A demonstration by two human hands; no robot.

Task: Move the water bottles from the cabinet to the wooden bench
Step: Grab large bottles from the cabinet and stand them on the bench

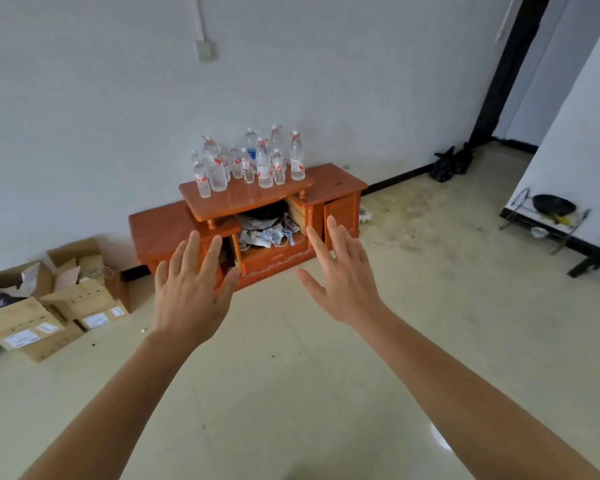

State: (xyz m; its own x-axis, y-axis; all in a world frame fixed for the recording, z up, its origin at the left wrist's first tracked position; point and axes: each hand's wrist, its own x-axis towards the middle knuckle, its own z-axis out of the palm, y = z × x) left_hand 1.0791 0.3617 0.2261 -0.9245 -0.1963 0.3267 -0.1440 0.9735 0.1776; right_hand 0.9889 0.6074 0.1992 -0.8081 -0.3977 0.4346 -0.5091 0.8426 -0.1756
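Clustered upright, the water bottles (pixel 250 164) stand on the raised top shelf (pixel 243 199) of the orange wooden cabinet (pixel 160 233), which sits against the white wall; a few stand close to the shelf's front edge. Under that shelf, the open middle compartment (pixel 267 233) holds a jumble of crumpled papers and wrappers. Left of the cabinet, open cardboard boxes (pixel 49 306) hold paper scraps. Pale floor (pixel 291 375) lies open between the person and the cabinet. The left hand (pixel 191 292) and right hand (pixel 343 282) are raised before it, each grip wide, fingers spread and straight, holding nothing.
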